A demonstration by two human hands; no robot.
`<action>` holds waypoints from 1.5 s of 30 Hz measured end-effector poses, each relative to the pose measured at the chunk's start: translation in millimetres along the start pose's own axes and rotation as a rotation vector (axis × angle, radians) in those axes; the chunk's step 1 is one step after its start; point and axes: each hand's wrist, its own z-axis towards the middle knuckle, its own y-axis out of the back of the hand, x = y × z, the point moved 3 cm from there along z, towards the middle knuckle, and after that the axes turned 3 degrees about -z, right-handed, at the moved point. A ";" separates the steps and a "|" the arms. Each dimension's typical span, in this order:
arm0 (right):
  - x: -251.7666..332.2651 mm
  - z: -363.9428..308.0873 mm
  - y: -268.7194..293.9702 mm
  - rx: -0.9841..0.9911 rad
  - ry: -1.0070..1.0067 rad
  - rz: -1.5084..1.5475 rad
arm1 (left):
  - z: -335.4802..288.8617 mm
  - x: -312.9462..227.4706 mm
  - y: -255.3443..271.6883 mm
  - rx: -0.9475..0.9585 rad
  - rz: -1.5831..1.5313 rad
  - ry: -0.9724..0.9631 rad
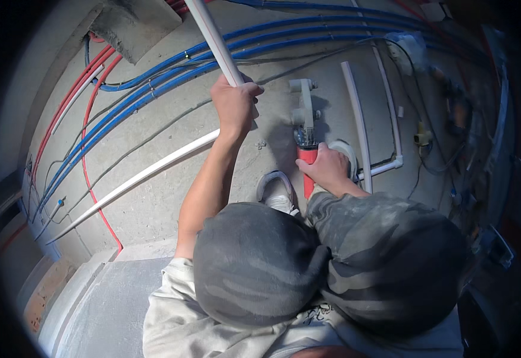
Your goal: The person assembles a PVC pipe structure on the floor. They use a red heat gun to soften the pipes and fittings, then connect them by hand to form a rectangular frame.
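My left hand point(234, 104) is closed round a long white plastic pipe point(215, 42), which slants up past the upper edge of the view. Its lower end comes out just below my fist. With my right hand point(326, 168) I grip the red handle of a pipe welding iron point(307, 156). The iron's heating plate points away from me and carries grey dies on its sides. The pipe and the dies are apart. My shoes point(276, 190) stand close beside the red handle, and my knees are bent in front of me.
Another white pipe point(147, 172) lies slantwise on the concrete floor at the left. Blue conduits point(260, 37) and red conduits point(89, 113) run across the floor. To the right are a loose white pipe point(356, 110), an elbowed white pipe point(396, 160) and a yellow plug point(421, 137) on a black cord.
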 end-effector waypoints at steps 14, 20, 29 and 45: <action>1.1 76.9 94.5 0.380 0.179 0.715 | 2.1 -56.5 19.9 0.325 0.649 0.033; 48.4 155.2 228.7 -0.123 0.548 1.705 | -40.2 -79.2 -21.0 0.499 0.725 0.092; 42.0 194.0 281.5 0.103 0.584 1.944 | -90.3 -47.6 -41.7 0.803 0.866 -0.144; -56.6 174.9 122.7 0.119 0.162 1.119 | -26.3 46.8 113.6 0.439 1.391 -0.140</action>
